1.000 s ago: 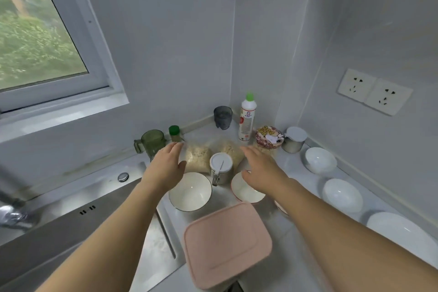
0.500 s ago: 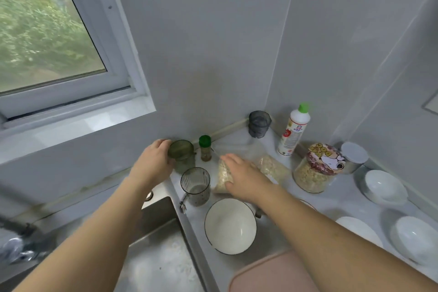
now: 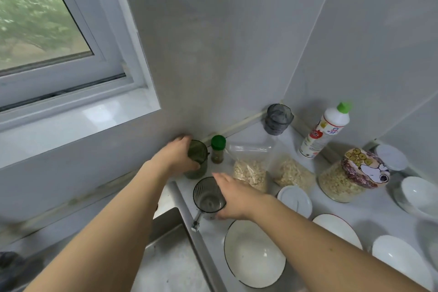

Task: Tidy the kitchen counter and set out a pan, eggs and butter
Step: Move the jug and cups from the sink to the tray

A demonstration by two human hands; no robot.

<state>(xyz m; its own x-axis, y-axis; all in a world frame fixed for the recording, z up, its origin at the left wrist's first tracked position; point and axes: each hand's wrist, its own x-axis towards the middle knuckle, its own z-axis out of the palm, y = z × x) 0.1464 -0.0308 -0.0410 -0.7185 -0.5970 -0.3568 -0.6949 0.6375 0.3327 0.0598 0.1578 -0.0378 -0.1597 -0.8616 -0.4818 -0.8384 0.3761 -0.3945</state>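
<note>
My left hand (image 3: 176, 155) grips a dark green ribbed cup (image 3: 198, 157) standing at the back wall of the counter. My right hand (image 3: 237, 193) curls round the right side of a clear grey ribbed cup (image 3: 207, 197) that stands near the sink edge. A green-capped spice jar (image 3: 218, 149) stands just right of the green cup. Two clear bags of oats (image 3: 251, 170) lie behind my right hand. No pan, eggs or butter are in view.
A dark grey cup (image 3: 277, 118) sits in the corner. A white bottle with a green cap (image 3: 324, 134), a cereal jar (image 3: 350, 176), a white-lidded container (image 3: 295, 200), a black-rimmed bowl (image 3: 253, 253) and several white bowls (image 3: 419, 193) crowd the counter. The steel sink (image 3: 170, 261) lies at lower left.
My right hand left the oat bag and moved left onto the clear grey cup. My left hand has closed more fully round the green cup. The camera has moved closer.
</note>
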